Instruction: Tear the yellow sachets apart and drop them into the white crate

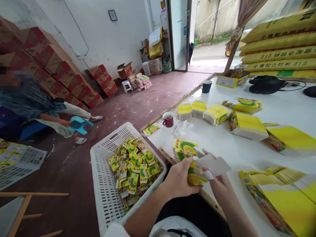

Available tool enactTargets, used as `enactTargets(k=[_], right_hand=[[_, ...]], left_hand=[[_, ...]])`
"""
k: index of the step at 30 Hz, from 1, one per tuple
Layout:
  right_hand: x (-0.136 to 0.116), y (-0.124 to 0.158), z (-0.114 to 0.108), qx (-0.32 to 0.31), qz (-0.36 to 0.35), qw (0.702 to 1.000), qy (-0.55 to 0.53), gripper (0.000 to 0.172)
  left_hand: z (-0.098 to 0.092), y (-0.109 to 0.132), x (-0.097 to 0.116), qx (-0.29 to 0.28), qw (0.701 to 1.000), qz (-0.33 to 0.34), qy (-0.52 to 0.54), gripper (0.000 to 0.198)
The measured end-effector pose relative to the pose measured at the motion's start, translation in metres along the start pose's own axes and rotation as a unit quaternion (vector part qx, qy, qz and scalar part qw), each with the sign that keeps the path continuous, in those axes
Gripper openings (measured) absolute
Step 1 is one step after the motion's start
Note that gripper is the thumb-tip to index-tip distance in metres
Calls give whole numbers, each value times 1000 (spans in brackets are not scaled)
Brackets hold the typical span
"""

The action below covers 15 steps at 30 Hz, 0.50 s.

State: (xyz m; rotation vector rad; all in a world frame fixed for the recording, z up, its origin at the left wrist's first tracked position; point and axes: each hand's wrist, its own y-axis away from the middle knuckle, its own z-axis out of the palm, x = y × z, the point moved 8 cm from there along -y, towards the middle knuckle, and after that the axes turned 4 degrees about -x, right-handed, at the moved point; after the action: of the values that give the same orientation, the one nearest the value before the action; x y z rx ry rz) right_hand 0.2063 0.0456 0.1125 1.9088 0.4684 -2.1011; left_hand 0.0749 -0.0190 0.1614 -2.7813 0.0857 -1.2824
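The yellow carton is located at the edge of the counter, enclosed in the grip of the left hand. The right hand is positioned at the pale card, at 2 o'clock; its grip state cannot be determined. Printed pack: 11 o'clock, nearby. Maroon mug: 11 o'clock, farther. White crate: 9 o'clock. Yellow stacks: 3 o'clock.

Carton: is showing yellow with green swirls
Crate, desk: are showing white
Near mug: is showing maroon
Sacks: are showing yellow, black lettering
Boxes: are showing brown, red
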Motion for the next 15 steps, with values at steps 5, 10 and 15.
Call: enactTargets(k=[5, 10, 15], right_hand=[[15, -2, 26, -131, 114, 975, -139, 57], [14, -8, 17, -93, 72, 989, -85, 56], [-1, -5, 19, -98, -45, 993, 52, 44]], left_hand=[[10, 3, 11, 10, 995, 97, -37, 71], [9, -1, 4, 18, 997, 69, -41, 63], [15, -11, -15, 13, 1000, -2, 11, 80]])
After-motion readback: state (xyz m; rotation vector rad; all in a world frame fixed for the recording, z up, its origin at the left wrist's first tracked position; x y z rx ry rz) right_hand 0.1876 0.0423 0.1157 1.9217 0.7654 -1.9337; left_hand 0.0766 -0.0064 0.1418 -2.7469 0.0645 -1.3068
